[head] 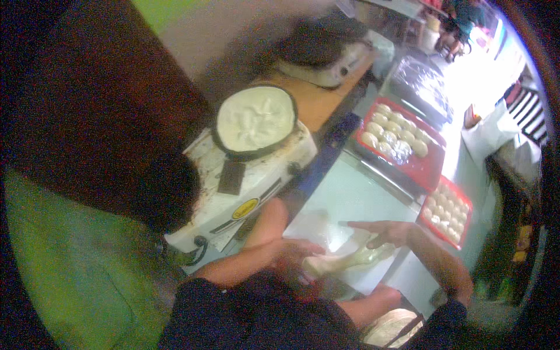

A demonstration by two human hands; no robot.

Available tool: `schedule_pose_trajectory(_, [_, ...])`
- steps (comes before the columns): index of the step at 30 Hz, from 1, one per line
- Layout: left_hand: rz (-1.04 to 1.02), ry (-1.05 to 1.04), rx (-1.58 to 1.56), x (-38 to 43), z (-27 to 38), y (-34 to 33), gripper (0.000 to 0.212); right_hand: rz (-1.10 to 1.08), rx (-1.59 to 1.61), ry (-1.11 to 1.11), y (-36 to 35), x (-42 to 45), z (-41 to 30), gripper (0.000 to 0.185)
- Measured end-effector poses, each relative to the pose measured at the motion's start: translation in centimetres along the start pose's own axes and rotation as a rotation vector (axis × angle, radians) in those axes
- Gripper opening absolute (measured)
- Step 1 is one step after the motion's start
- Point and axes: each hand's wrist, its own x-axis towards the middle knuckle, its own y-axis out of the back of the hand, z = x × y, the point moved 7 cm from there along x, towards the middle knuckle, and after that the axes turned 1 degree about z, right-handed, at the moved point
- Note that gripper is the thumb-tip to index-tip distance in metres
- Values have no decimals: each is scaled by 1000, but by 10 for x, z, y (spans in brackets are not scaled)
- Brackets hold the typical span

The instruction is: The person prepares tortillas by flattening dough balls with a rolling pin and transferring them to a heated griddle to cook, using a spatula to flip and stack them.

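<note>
A thin, stretched piece of pale dough (pixel 337 264) lies across the smooth, light work surface (pixel 345 192) in front of me. My left hand (pixel 297 253) is on its thicker near end, fingers bent over the dough. My right hand (pixel 391 234) is above the far end, palm down, with one finger extended left and others touching the thin, partly see-through dough. Blur hides how firmly the right fingers grip. Left of the work surface, a round sheet of pale dough (pixel 256 118) covers the dark plate of an electric griddle (pixel 262 175).
Two red trays (pixel 431 173) (pixel 463 236) of dough balls stand to the right. Beyond them is a plastic-covered container (pixel 420 85). A second griddle (pixel 315 74) stands farther back. Round flatbreads (pixel 385 328) with a dark stick lie near my right elbow. A person (pixel 463 26) is in the background.
</note>
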Motion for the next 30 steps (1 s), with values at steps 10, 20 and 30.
schedule_pose_trajectory(10, [312,-1294,1266,-283,-46,143,48,-185,-281,219,-55,163,-243,75])
schedule_pose_trajectory(20, [1158,-936,378,-565,-72,259,34,-136,-456,497,-79,355,-465,70])
schedule_pose_trajectory(30, [1321,-805,1248,-320,-183,371,39,-121,-1472,552,-130,488,-216,45])
